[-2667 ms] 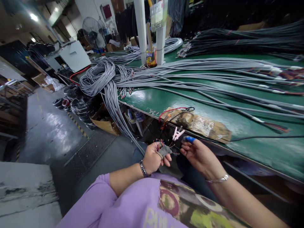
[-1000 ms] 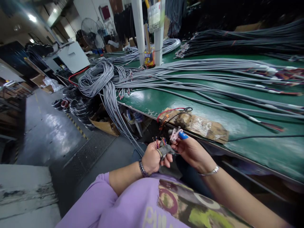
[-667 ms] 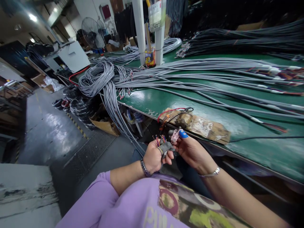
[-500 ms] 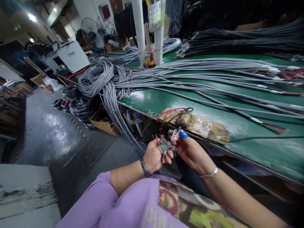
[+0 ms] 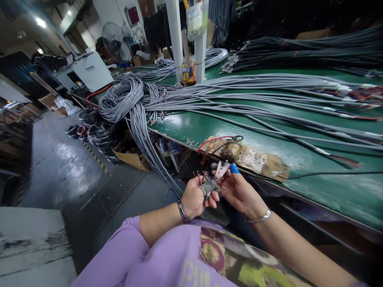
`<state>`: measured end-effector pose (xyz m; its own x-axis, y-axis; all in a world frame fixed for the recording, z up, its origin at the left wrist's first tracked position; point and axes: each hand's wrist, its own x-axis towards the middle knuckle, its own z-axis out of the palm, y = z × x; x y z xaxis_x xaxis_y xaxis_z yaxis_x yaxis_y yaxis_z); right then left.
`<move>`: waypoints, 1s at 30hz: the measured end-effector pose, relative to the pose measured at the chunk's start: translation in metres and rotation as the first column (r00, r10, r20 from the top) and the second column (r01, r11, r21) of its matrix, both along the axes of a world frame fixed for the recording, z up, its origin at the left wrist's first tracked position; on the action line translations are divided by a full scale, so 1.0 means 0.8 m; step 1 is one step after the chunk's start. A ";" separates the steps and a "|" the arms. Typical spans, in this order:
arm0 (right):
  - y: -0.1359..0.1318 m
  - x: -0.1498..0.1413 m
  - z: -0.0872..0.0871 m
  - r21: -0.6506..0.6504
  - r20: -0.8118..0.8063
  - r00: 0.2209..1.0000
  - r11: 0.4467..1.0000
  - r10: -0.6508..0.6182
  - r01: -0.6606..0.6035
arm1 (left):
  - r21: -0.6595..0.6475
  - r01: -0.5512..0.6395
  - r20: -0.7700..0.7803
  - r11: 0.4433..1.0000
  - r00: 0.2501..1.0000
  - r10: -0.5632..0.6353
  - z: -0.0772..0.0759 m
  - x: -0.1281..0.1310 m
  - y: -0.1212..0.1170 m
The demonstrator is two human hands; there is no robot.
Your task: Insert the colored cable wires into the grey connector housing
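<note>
My left hand (image 5: 196, 197) is closed around the end of a grey cable, and thin coloured wires (image 5: 203, 176) stick up from its grip. A grey cover (image 5: 208, 187) wraps the thumb of that hand. Close beside it, my right hand (image 5: 239, 193) has thumb and fingers around a pale pink clip (image 5: 221, 170) at the bench edge. Blue tape (image 5: 234, 168) covers the right thumb. Between the two hands the wire ends are too small to make out. A dark roundish piece lies just behind the clip.
A taped wooden board (image 5: 254, 157) with red and black leads lies along the front of the green bench (image 5: 185, 123). Long grey cables (image 5: 239, 97) run across it, and a coil (image 5: 122, 99) hangs over the left corner. White posts (image 5: 201, 59) rise behind. An open carton (image 5: 131, 155) is on the floor.
My right hand has come left from beside the clip and closed on it. In the last half second its thumb shifted slightly right, showing more of the clip. My left hand keeps its grip.
</note>
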<state>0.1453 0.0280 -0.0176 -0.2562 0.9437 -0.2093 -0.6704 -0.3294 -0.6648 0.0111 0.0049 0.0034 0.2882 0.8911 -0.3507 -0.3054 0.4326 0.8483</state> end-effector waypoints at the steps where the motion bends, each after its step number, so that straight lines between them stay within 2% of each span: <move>1: 0.000 0.001 0.002 -0.025 -0.018 1.000 1.000 0.004 -0.004 | 0.002 -0.002 -0.004 1.000 1.000 0.002 0.000 -0.001 -0.001; 4: 0.000 0.003 0.005 -0.063 -0.023 0.999 0.997 0.036 -0.037 | 0.009 -0.007 -0.023 1.000 1.000 0.007 0.001 -0.004 -0.007; 9: 0.000 0.004 0.007 -0.043 0.030 0.999 0.999 -0.014 0.016 | 0.051 -0.067 -0.011 0.996 0.998 0.068 0.002 -0.006 -0.010; 15: -0.002 0.002 0.011 -0.069 0.011 1.000 0.998 -0.008 0.009 | 0.054 -0.118 0.022 0.992 0.993 0.117 0.000 -0.002 -0.004; 19: 0.000 0.002 0.007 -0.024 0.012 1.000 1.000 -0.018 0.019 | 0.049 -0.121 0.001 0.991 0.993 0.121 -0.002 0.002 -0.001; 25: 0.005 0.001 -0.007 -0.029 0.051 0.995 0.995 -0.090 0.091 | 0.019 -0.078 -0.028 0.997 0.997 0.078 -0.004 0.003 0.002; 30: 0.002 -0.004 -0.002 -0.044 0.013 0.996 0.995 -0.087 0.087 | 0.042 -0.094 -0.018 0.995 0.995 0.095 -0.003 0.003 0.001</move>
